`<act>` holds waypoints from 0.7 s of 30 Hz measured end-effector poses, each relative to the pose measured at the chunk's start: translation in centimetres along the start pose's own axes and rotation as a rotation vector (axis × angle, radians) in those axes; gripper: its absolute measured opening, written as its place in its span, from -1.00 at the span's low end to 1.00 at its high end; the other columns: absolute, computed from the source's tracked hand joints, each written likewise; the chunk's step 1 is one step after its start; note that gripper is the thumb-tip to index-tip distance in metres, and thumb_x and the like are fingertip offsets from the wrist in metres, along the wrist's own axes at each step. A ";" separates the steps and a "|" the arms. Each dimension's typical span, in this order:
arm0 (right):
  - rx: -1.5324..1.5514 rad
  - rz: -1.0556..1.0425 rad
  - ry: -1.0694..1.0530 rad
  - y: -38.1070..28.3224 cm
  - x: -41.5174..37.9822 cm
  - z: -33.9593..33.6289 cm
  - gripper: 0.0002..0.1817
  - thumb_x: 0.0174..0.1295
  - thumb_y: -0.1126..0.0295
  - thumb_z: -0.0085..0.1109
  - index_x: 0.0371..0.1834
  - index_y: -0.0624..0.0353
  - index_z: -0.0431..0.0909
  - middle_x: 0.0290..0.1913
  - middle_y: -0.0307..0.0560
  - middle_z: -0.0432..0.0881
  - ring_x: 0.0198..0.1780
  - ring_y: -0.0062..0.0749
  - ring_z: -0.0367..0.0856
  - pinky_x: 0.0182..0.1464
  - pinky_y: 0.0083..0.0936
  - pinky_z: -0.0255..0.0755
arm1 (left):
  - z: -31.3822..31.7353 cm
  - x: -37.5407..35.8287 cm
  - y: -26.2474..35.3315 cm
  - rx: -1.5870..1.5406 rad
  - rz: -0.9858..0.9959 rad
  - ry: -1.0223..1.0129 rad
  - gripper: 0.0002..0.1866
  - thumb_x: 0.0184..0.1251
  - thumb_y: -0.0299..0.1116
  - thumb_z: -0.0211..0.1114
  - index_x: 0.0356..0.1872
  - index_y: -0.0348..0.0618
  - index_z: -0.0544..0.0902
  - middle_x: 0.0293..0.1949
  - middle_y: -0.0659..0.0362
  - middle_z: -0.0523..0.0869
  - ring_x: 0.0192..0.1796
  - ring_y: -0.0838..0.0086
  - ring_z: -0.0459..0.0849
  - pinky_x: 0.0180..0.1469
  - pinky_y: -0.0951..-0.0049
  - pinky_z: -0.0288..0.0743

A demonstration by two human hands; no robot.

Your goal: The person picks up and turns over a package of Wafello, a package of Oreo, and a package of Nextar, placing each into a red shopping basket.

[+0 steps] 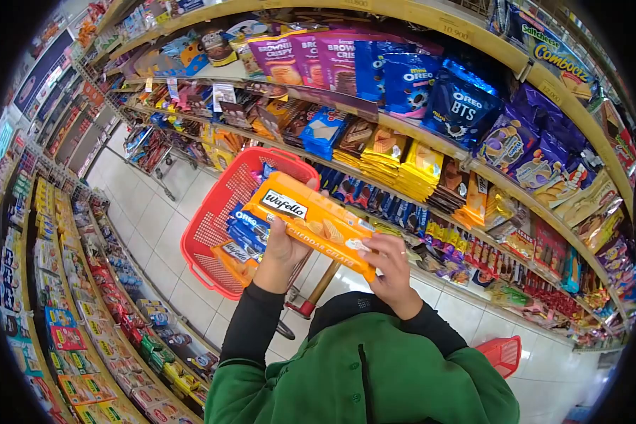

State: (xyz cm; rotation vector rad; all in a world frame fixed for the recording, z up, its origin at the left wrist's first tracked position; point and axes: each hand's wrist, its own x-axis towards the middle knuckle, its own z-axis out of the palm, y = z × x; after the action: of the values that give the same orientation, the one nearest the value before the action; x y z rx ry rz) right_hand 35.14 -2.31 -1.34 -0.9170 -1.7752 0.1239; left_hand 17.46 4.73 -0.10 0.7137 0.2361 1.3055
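Note:
Both my hands hold an orange Wafello wafer pack (pixel 314 225), tilted with its label facing up. My left hand (pixel 284 247) grips its left part, thumb on the front and other fingers mostly hidden behind. At the right end, my right hand (pixel 389 265) has its fingers closed around the edge. Beneath and beyond the pack is a red shopping basket (pixel 206 225). Inside it lie a blue Oreo pack (pixel 247 227) and another orange Wafello pack (pixel 232 254), partly covered by my left hand and the held pack.
Curved-looking shelves of snacks (pixel 466 106) run along the far and right side. More stocked shelves (pixel 85 304) line the left. A second red basket (pixel 502 355) sits on the tiled floor (pixel 145 230) at lower right. A wheeled rack (pixel 159 159) stands at the back left.

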 end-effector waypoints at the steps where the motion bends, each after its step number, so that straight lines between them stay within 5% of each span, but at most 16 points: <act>1: -0.048 -0.042 -0.001 -0.6 -0.2 0.3 -0.59 -0.34 0.56 0.18 -0.28 -0.01 0.52 -0.16 -0.23 0.47 -0.11 -0.24 0.38 -0.14 -0.39 0.22 | 0.8 0.0 0.7 -0.043 0.016 0.000 -0.06 -0.22 0.22 0.23 0.17 -0.11 0.11 0.05 -0.01 0.33 0.13 0.20 0.30 0.14 0.13 0.18; 8: -0.227 -0.172 0.031 -4.3 -1.3 1.7 -0.61 -0.32 0.47 0.18 -0.31 -0.22 0.53 -0.15 -0.35 0.46 -0.10 -0.37 0.35 -0.13 -0.34 0.15 | 0.8 -0.2 1.9 -0.301 0.049 -0.090 -0.04 -0.27 0.38 0.08 0.15 -0.04 0.13 -0.02 -0.02 0.42 0.02 0.13 0.42 0.05 -0.20 0.14; 21: -0.344 -0.077 0.092 -5.5 -4.4 0.0 -0.63 -0.30 0.46 0.20 -0.32 -0.18 0.52 -0.17 -0.44 0.48 -0.10 -0.45 0.37 0.02 -0.24 0.05 | 3.0 -1.7 0.5 -0.279 -0.057 -0.191 -0.04 -0.24 0.44 -0.03 0.17 0.00 0.14 0.06 0.05 0.36 0.11 0.19 0.32 0.18 -0.09 -0.05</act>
State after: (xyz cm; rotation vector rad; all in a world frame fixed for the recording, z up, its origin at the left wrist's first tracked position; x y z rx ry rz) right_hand 32.77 -8.93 -1.96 -1.0766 -1.7728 -0.2771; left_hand 18.24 2.12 2.13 0.5838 -0.0791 1.1779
